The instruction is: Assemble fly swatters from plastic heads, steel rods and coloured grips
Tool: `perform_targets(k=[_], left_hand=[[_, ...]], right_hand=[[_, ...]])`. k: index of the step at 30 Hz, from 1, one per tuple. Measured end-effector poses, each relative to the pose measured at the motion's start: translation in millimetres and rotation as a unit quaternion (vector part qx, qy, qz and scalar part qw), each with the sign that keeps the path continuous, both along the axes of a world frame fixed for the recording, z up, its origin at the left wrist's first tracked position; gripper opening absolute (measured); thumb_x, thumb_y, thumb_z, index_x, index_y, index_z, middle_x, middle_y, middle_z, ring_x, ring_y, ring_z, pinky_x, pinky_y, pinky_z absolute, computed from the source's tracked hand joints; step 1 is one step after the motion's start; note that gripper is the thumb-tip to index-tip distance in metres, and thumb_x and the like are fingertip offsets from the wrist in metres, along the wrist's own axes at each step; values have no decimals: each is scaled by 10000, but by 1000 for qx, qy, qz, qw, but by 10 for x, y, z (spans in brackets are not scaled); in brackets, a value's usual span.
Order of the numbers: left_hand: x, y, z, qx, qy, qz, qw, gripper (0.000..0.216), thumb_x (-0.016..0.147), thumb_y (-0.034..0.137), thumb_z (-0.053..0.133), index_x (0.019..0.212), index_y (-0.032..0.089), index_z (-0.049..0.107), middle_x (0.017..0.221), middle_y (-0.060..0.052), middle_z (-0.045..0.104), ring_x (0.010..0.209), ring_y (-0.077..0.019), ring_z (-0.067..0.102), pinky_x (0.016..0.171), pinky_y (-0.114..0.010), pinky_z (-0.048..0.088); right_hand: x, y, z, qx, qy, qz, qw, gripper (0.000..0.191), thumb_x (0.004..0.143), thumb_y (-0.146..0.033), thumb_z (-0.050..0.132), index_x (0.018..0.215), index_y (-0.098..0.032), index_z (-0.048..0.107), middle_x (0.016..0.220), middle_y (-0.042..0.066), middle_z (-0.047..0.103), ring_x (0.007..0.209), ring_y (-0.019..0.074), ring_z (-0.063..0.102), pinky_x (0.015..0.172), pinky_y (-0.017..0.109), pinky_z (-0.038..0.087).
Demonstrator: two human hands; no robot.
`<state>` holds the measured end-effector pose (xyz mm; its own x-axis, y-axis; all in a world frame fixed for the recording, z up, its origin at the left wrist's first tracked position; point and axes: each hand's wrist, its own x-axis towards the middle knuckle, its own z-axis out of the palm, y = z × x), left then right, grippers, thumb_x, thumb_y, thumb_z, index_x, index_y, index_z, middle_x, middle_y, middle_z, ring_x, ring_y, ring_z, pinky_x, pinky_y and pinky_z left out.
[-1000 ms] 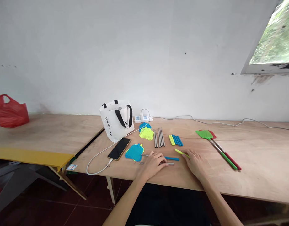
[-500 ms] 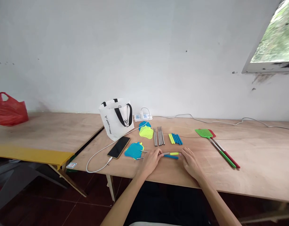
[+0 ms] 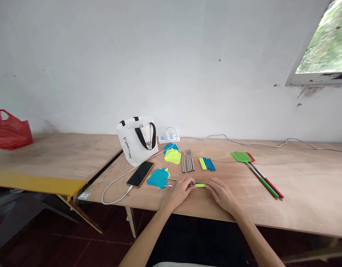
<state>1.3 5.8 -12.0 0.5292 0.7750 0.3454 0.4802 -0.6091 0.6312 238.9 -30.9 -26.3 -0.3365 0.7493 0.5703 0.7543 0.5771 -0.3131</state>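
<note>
My left hand (image 3: 179, 191) rests on the plywood table (image 3: 299, 200), its fingers pinched on thin metal rods (image 3: 171, 179) that stick out to its left. My right hand (image 3: 221, 193) lies just right of it, fingertips closed on a yellow-green handle sleeve (image 3: 200, 184) with a blue sleeve beside it. The two hands almost meet at the sleeve. Left of my left hand lies a blue swatter head on a yellow one (image 3: 159, 177).
Behind the hands lie a row of metal rods (image 3: 188, 161), yellow and blue sleeves (image 3: 207, 164), more swatter heads (image 3: 172, 156), a white tote bag (image 3: 137, 141), a phone on a cable (image 3: 140, 174) and a power strip (image 3: 168, 139). Finished green and red swatters (image 3: 257, 173) lie right. A red bag (image 3: 10, 130) sits far left.
My right hand moved left with the yellow-green sleeve, bringing it up against the rod end at my left hand. The blue sleeve is now mostly hidden behind it.
</note>
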Motion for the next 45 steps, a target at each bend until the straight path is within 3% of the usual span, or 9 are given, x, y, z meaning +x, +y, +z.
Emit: perform_targets(k=[9,15,21,30,38,45], left_hand=[[-9,-2,-8,25,7,-33,999,57,979,243,627,1035,235,623,1094,-24,672,989,-183,649,842,-282,504],[-6,-4,58,99,63,5,993,97,966,164,602,1020,238,635,1076,-21,696,1061,-215,634,950,-369,450],[-22,-36,92,106,94,92,986,97,931,184,620,993,251,653,1094,-16,670,1044,-238,623,972,-420,428],[-24,-27,65,101,76,69,990,253,909,73,535,1037,257,653,1146,1,714,1127,-213,630,1049,-423,397],[-45,-19,49,125,101,118,980,192,933,149,576,1087,242,640,1231,-31,680,1184,-242,596,1057,-437,415],[-32,-3,21,130,118,111,978,252,972,161,521,1165,258,652,1279,-18,677,1196,-215,597,1062,-395,422]], right_hand=[[-197,-39,-19,-9,-43,1,999,287,1071,-335,382,1082,-261,659,924,50,675,868,222,629,773,373,510],[-128,24,-106,4,-47,-55,997,246,1049,-352,447,1085,-260,672,971,59,694,903,231,640,794,381,498],[-66,61,-171,18,-29,-91,995,238,1035,-380,474,1057,-283,690,977,62,669,895,228,638,793,383,508],[-25,77,-218,-7,-33,-120,992,219,1033,-340,468,1078,-295,677,1142,42,688,1044,242,642,873,418,487],[149,129,-269,-16,-11,-149,989,253,1032,-353,455,1040,-283,698,1076,51,706,1010,250,633,905,439,470],[139,134,-271,-24,-39,-153,987,287,1021,-366,450,1089,-293,719,1228,69,664,1144,258,606,966,433,465]])
